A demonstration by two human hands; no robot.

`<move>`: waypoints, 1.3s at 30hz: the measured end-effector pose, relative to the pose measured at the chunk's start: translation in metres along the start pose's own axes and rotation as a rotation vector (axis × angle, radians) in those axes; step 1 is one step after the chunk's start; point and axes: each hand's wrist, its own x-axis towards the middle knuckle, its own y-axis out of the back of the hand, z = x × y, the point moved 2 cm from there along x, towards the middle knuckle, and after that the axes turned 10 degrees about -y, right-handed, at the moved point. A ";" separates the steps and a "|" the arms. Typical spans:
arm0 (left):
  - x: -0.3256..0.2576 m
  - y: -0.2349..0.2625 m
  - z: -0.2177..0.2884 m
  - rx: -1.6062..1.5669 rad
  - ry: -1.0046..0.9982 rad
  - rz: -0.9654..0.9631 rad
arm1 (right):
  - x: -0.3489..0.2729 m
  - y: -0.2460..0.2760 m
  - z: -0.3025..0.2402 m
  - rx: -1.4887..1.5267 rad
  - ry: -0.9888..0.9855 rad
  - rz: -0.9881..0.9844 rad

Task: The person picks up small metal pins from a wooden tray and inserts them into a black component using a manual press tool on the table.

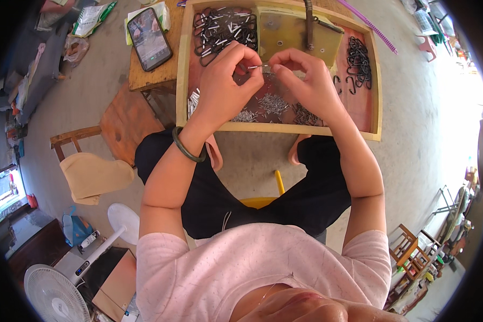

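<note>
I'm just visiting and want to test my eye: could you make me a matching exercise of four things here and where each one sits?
Things:
1. phone
2. green bangle
3. black hooks
4. white fan

Places:
A. right side of the wooden tray
B. floor, lower left
C. left wrist
D. small table left of the tray

Pairs: 1-D, 2-C, 3-A, 4-B

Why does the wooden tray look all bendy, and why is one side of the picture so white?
In the head view, the fisheye lens curves the wooden tray and rounds the picture with black corners; bright daylight washes out the floor on the right; the left hand and right hand look fairly sharp, in even light.
</note>
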 end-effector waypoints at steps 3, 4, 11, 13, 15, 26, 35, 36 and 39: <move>0.001 -0.001 0.000 0.035 -0.064 0.001 | 0.003 -0.001 0.009 0.173 -0.165 -0.084; 0.001 -0.002 0.000 0.034 -0.065 -0.001 | 0.004 -0.001 0.009 0.174 -0.165 -0.081; 0.001 -0.003 0.005 0.075 -0.068 -0.024 | 0.003 -0.002 0.009 0.233 -0.181 -0.094; 0.001 -0.002 0.005 0.085 -0.079 -0.027 | 0.003 -0.002 0.009 0.227 -0.174 -0.086; 0.001 -0.001 0.004 0.085 -0.138 0.000 | 0.003 -0.004 0.009 0.205 -0.211 -0.095; 0.000 0.003 -0.007 -0.133 -0.110 -0.013 | 0.002 0.007 0.002 0.358 -0.365 -0.336; 0.003 -0.003 0.009 0.264 -0.179 -0.059 | 0.005 0.005 0.014 0.300 -0.295 -0.204; 0.002 -0.003 0.006 0.078 0.041 -0.086 | 0.005 0.006 0.008 0.280 -0.308 -0.196; 0.000 -0.004 -0.006 -0.068 0.114 -0.060 | 0.004 0.002 0.005 0.297 -0.266 -0.148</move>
